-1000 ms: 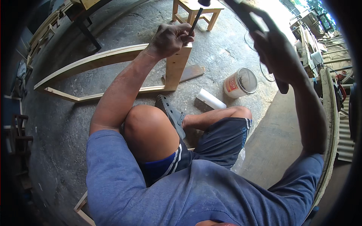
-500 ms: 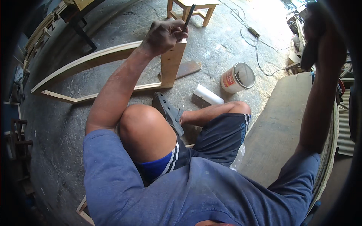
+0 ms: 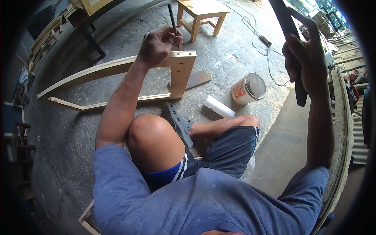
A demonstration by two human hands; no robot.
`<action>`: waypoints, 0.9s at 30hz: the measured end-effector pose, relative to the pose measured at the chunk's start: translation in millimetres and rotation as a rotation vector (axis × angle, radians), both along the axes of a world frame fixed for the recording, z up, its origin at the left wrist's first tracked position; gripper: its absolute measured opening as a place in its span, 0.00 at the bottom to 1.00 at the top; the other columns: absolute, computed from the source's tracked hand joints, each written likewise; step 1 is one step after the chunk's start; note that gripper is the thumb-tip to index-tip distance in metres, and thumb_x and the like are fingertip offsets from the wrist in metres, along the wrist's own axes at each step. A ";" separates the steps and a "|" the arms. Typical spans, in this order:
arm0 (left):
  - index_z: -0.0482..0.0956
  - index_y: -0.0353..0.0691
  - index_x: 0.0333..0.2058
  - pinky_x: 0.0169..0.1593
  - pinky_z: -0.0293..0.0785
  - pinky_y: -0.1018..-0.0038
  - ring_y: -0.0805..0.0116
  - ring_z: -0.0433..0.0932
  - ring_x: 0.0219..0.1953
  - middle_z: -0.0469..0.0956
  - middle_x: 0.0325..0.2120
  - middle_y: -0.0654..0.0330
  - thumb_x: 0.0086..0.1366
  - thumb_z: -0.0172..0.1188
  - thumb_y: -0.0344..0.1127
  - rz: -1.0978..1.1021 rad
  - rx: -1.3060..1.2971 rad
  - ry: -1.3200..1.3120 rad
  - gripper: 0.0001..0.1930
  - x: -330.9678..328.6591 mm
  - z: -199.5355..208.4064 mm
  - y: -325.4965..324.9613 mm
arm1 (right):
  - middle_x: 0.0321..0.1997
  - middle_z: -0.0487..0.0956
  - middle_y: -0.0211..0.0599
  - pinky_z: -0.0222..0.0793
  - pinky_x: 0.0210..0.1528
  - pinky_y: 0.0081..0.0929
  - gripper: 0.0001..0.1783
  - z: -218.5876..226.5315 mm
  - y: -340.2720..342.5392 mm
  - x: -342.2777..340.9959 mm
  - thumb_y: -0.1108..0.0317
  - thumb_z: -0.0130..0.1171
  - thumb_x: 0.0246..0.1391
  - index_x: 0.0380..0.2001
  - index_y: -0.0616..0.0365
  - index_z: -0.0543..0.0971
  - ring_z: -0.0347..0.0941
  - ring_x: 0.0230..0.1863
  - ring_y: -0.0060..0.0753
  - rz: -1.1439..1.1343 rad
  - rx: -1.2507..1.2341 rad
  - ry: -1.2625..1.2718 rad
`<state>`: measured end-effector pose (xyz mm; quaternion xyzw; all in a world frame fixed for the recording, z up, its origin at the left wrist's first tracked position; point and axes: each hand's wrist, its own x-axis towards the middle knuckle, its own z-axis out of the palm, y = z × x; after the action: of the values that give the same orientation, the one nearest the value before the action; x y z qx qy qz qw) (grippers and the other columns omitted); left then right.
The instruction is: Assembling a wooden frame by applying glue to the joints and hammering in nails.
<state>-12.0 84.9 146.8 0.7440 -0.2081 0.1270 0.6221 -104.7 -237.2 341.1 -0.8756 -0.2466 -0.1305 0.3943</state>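
Observation:
My left hand (image 3: 157,49) pinches a thin dark rod (image 3: 171,17) that points upward. It hovers by the near-right end of a pale wooden frame (image 3: 181,76). Fingers hide the rod's lower end, so contact with the wood cannot be made out. Two round holes (image 3: 184,53) show in the frame's top edge, just right of the hand. Raised at the right, my right hand (image 3: 307,58) grips a tool with a long dark handle (image 3: 300,92). The tool's far end runs out of the picture at the top.
A white bucket (image 3: 239,92) with an orange label and a white cylinder (image 3: 218,106) are beyond my legs. A flat wood piece (image 3: 199,79) lies behind the frame. Farther off are a wooden stool (image 3: 203,9) and a cable (image 3: 270,62). A broad board (image 3: 282,133) lies at my right.
My left hand has shifted left along the frame with the rod, uncovering the two holes. My right hand has swung inward from the right edge with the tool. The view has also shifted slightly.

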 end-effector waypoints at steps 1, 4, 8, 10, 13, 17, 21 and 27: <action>0.78 0.35 0.38 0.43 0.78 0.76 0.76 0.79 0.34 0.80 0.29 0.62 0.67 0.59 0.29 -0.007 -0.011 -0.040 0.05 -0.5 0.5 2.8 | 0.17 0.69 0.26 0.53 0.09 0.13 0.29 -3.0 2.9 0.6 0.57 0.54 0.64 0.64 0.49 0.59 0.59 0.09 0.11 0.006 -0.003 0.006; 0.78 0.34 0.37 0.40 0.79 0.77 0.78 0.77 0.32 0.79 0.28 0.64 0.66 0.58 0.26 -0.057 0.103 -0.042 0.03 -5.4 -0.8 4.5 | 0.16 0.70 0.28 0.54 0.08 0.14 0.29 -5.4 16.0 0.9 0.57 0.53 0.64 0.64 0.51 0.58 0.61 0.09 0.13 0.035 -0.032 -0.030; 0.78 0.34 0.36 0.36 0.78 0.80 0.80 0.77 0.31 0.79 0.27 0.64 0.65 0.58 0.24 -0.067 0.082 -0.004 0.02 -8.0 -1.1 0.1 | 0.15 0.70 0.28 0.56 0.11 0.11 0.25 2.4 38.7 -7.2 0.55 0.51 0.65 0.61 0.52 0.63 0.64 0.11 0.13 0.011 -0.080 -0.025; 0.79 0.34 0.35 0.35 0.78 0.81 0.81 0.77 0.30 0.79 0.26 0.66 0.65 0.58 0.22 -0.058 0.085 -0.075 0.03 -8.1 -1.0 -0.8 | 0.11 0.65 0.26 0.56 0.12 0.20 0.28 9.0 52.2 -14.8 0.54 0.50 0.64 0.61 0.54 0.59 0.58 0.09 0.19 -0.029 -0.077 0.014; 0.80 0.35 0.34 0.34 0.79 0.81 0.82 0.77 0.30 0.79 0.25 0.66 0.64 0.59 0.23 -0.012 0.153 -0.193 0.02 -6.5 -1.9 -0.8 | 0.09 0.65 0.26 0.56 0.11 0.20 0.29 17.7 66.2 -18.3 0.53 0.50 0.64 0.62 0.54 0.58 0.57 0.08 0.19 -0.039 -0.027 0.123; 0.80 0.39 0.35 0.36 0.80 0.74 0.72 0.84 0.32 0.84 0.28 0.57 0.60 0.65 0.29 0.045 0.225 -0.243 0.05 -4.5 -3.4 -0.3 | 0.09 0.64 0.26 0.55 0.10 0.20 0.29 10.5 80.8 -8.4 0.51 0.49 0.64 0.62 0.53 0.59 0.57 0.07 0.19 -0.025 -0.084 -0.069; 0.80 0.38 0.35 0.37 0.80 0.74 0.71 0.84 0.32 0.83 0.27 0.57 0.59 0.65 0.29 0.034 0.218 -0.287 0.05 -5.9 -2.7 -0.6 | 0.15 0.68 0.27 0.59 0.14 0.23 0.22 4.1 81.1 5.6 0.57 0.47 0.66 0.59 0.53 0.61 0.60 0.12 0.20 -0.138 -0.368 0.117; 0.81 0.36 0.35 0.34 0.77 0.80 0.83 0.77 0.30 0.80 0.25 0.66 0.61 0.61 0.21 0.048 0.185 -0.291 0.05 -8.0 -1.9 -3.2 | 0.14 0.69 0.27 0.57 0.15 0.11 0.19 49.3 24.8 31.0 0.55 0.45 0.67 0.51 0.57 0.71 0.64 0.13 0.13 -0.200 -0.465 -0.421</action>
<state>-20.0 81.7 145.0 0.7764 -0.2892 0.2285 0.5112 -73.7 -212.4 390.5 -0.9159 -0.2587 -0.2868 0.1097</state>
